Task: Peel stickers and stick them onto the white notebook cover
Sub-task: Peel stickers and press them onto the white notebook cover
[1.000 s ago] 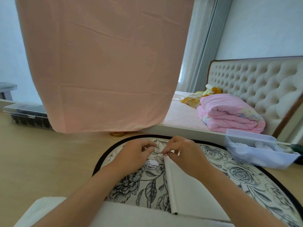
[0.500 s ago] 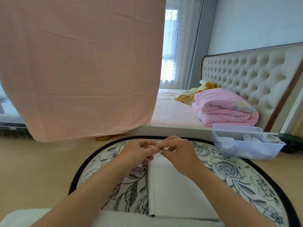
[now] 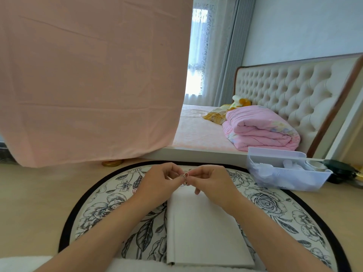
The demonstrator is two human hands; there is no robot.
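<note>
The white notebook (image 3: 202, 228) lies shut on a round floral mat (image 3: 102, 209), its spine to the left. Just above the notebook's far edge, my left hand (image 3: 159, 183) and my right hand (image 3: 210, 183) meet fingertip to fingertip and pinch a small sticker (image 3: 184, 175) with red and white marks between them. The sticker is raised off the cover. Another small sticker (image 3: 134, 191) lies on the mat left of my left hand.
A translucent plastic bin (image 3: 284, 173) holding white items stands at the right of the mat, with a dark dish (image 3: 341, 169) behind it. A pink cloth (image 3: 88, 75) hangs at the left, a gold lid (image 3: 112, 163) beneath it. The bed (image 3: 196, 134) lies beyond.
Both hands have lifted from the mat and notebook edge and come together, now holding the sticker up between the fingertips. The camera view has shifted left and closer.
</note>
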